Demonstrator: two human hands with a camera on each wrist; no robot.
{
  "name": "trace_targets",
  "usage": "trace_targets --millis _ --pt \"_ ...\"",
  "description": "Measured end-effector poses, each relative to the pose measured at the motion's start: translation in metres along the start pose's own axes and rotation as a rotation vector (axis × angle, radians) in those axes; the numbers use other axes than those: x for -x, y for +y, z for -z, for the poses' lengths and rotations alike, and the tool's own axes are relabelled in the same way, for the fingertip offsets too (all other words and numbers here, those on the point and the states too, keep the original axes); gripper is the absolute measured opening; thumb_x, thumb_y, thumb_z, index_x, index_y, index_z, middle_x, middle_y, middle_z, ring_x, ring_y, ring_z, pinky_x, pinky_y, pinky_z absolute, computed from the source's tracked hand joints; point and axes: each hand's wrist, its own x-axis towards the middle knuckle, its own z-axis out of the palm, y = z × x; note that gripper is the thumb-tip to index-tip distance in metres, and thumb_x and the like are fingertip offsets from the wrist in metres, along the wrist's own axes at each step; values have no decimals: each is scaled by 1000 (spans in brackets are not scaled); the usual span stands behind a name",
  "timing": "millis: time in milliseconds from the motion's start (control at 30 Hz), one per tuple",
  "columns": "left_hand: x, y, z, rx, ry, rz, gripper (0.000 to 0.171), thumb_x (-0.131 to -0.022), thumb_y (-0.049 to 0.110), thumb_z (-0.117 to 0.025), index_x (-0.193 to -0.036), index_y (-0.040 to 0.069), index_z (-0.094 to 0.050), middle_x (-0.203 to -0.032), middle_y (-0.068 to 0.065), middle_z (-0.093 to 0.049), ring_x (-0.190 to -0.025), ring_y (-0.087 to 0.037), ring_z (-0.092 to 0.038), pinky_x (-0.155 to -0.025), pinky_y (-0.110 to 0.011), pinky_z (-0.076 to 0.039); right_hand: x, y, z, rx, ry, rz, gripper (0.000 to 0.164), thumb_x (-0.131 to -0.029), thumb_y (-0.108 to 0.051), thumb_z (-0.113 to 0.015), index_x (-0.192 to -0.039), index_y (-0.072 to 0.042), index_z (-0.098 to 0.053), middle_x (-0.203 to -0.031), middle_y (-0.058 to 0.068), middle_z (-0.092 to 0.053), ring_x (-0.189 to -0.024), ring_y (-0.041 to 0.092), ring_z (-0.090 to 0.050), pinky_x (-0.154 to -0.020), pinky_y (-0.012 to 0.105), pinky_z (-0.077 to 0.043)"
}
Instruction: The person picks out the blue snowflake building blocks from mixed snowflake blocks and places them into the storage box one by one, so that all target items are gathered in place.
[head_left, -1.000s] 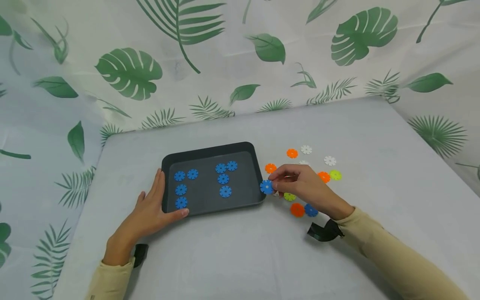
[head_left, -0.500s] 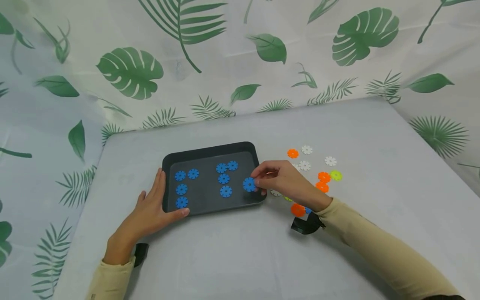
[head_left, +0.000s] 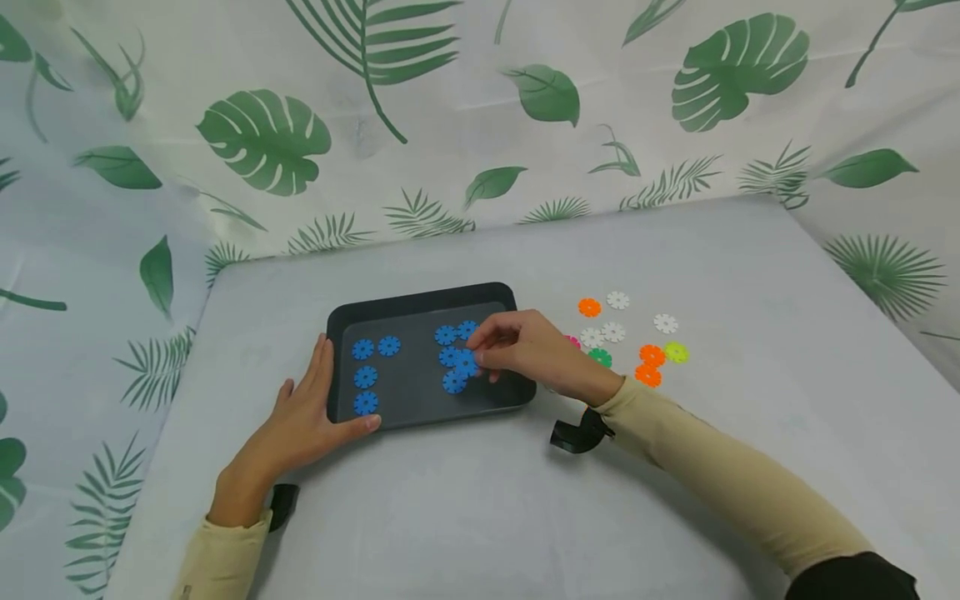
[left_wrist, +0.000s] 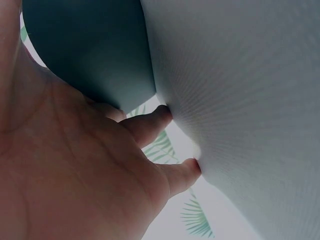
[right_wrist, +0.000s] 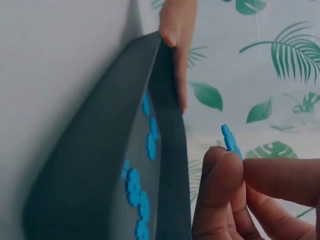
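My right hand (head_left: 536, 350) pinches a blue notched disc (head_left: 466, 362) between thumb and fingers, over the right half of the dark grey tray (head_left: 408, 392). In the right wrist view, the held disc (right_wrist: 229, 139) stands on edge above the fingertips, apart from those in the tray. Other blue discs lie flat in two groups: several at the left, among them one disc (head_left: 365, 377), and several under and beside my right hand, among them another disc (head_left: 453, 382). My left hand (head_left: 296, 429) rests against the tray's left side with fingers extended, its thumb at the front edge.
Loose discs lie on the white table (head_left: 480, 508) right of the tray: orange (head_left: 589, 307), white (head_left: 665, 323), yellow-green (head_left: 677, 352), green (head_left: 600, 357) and partly hidden pink (head_left: 572, 342). My right forearm covers others. A leaf-patterned cloth (head_left: 442, 167) hangs behind the table.
My right hand has carried the blue disc leftward, from the tray's right rim to above the right-hand group of discs. My left hand has stayed at the tray's left side.
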Motion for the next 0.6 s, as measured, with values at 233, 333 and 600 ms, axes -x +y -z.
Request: trace_targets --millis 233,333,600 --pt "0 -2 -1 1 1 -3 137 -89 67 -77 -169 5 16 -177 -13 19 -163 -42 1 -119 -77 1 -18 -8 -5 -19 -14 35 15 -100 -3 -70 -113 3 -75 -101 16 -74 -93 49 -69 -85 55 -60" --pt "0 -2 -1 1 1 0 137 -90 68 -76 -169 5 16 -177 -13 19 -163 -42 2 -119 -77 2 -26 -12 -9 -40 -27 46 16 -99 -2 -70 -113 3 -74 -101 16 -73 -95 51 -68 -85 53 -61" --pt "0 -1 -1 -3 2 -7 136 -90 68 -75 -169 4 16 -177 -14 18 -163 -43 1 -119 -77 1 -45 -25 -19 -89 -47 62 13 -100 -1 -69 -112 2 -74 -101 19 -72 -94 54 -65 -89 57 -58"
